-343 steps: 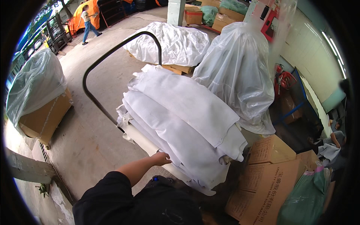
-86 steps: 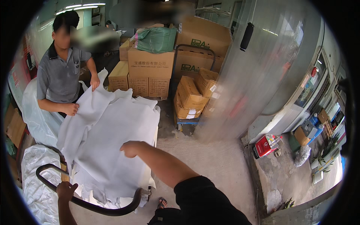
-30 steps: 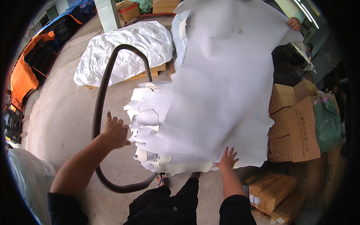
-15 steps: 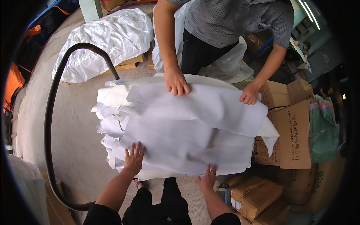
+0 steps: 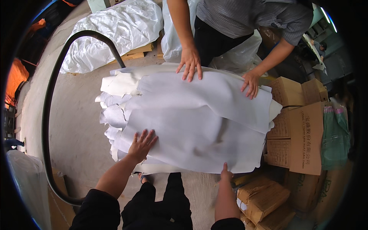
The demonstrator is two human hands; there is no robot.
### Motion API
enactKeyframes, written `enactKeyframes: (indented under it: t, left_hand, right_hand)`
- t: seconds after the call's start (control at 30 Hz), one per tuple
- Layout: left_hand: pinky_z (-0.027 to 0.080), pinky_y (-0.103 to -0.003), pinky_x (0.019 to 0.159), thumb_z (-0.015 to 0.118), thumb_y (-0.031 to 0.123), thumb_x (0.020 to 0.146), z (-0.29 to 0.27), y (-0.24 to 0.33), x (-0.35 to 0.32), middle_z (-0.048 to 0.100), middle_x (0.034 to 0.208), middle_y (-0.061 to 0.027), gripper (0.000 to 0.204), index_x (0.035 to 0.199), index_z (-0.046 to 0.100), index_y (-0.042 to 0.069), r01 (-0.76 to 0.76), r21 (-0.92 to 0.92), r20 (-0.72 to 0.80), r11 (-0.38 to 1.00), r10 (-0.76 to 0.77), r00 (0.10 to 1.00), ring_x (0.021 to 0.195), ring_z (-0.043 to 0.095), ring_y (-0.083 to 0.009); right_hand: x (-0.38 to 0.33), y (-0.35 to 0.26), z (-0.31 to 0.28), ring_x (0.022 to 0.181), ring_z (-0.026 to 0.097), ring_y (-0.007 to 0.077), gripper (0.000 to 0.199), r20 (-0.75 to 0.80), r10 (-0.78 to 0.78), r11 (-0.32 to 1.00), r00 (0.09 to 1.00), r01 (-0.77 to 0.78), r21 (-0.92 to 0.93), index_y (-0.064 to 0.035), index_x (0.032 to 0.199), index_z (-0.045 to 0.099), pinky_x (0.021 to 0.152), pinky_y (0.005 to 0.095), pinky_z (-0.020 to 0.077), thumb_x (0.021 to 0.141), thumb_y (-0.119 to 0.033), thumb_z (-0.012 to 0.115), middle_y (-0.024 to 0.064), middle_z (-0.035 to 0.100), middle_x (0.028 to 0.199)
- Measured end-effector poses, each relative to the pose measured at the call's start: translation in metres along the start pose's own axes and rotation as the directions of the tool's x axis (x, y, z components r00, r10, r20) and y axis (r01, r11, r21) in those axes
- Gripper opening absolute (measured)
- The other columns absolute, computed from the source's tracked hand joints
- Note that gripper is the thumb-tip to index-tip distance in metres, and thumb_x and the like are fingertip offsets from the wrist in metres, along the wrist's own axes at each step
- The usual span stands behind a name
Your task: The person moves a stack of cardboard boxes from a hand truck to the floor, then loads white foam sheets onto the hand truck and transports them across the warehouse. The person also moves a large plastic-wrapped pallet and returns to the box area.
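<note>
A stack of pale grey-white leather hides point(image 5: 184, 99) with ragged left edges lies in front of me. My left hand point(image 5: 143, 146) rests open on the top hide near its left front, fingers spread. At the near right edge is my right hand point(image 5: 227, 175), with one finger stretched over the border; its other fingers are folded or hidden, so I cannot tell whether it grips. Across the stack, a co-worker's hands point(image 5: 190, 63) lie spread on the far part of the same hide. Dark smudges or shadows show on the sheet between us.
A black curved bar point(image 5: 48, 115) arches along the left. Behind it, white plastic sheeting point(image 5: 115, 32) covers a load on a pallet. Cardboard boxes point(image 5: 306, 138) and a green bag point(image 5: 334, 134) stand at the right. A taped carton point(image 5: 262, 197) sits low, near my right arm.
The co-worker's curled fingers have spread flat on the hide. My right hand has shifted right along the near edge, with fewer fingers showing. The left hand stays spread on the sheet.
</note>
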State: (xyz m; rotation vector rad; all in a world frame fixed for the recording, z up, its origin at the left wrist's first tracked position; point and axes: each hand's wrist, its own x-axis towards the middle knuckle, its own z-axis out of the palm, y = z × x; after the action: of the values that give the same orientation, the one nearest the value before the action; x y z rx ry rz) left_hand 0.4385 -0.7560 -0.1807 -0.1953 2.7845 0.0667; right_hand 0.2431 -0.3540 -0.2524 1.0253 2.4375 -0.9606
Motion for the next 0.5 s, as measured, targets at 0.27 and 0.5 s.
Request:
enactKeyframes:
  t: [0.27,0.5]
  left_hand:
    - [0.046,-0.043,0.102,0.055,0.012,0.088,-0.028,-0.003,-0.023,0.058,0.133,-0.0142,0.041,0.129,0.054,0.005,-0.066,-0.122,0.021,0.99,0.069,0.997,0.123,0.057,-0.0335]
    - [0.052,-0.044,0.066,0.07,0.029,0.085,-0.231,-0.006,-0.058,0.066,0.071,-0.0117,0.017,0.086,0.066,0.012,-0.253,-0.317,0.161,0.914,0.315,0.936,0.074,0.068,-0.033]
  right_hand:
    - [0.012,0.064,-0.018,0.121,0.055,0.0292,0.061,0.44,0.101,0.559,0.892,-0.417,0.717,-0.0127,0.145,0.038,0.093,0.0486,0.0525,0.093,-0.022,0.067,0.0098,0.052,0.136]
    - [-0.078,-0.079,-0.187,0.119,0.055,0.0331,0.062,0.072,-0.147,0.576,0.986,0.026,0.817,-0.005,0.142,0.041,0.097,0.0485,0.0501,0.084,-0.013,0.062,0.0152,0.052,0.134]
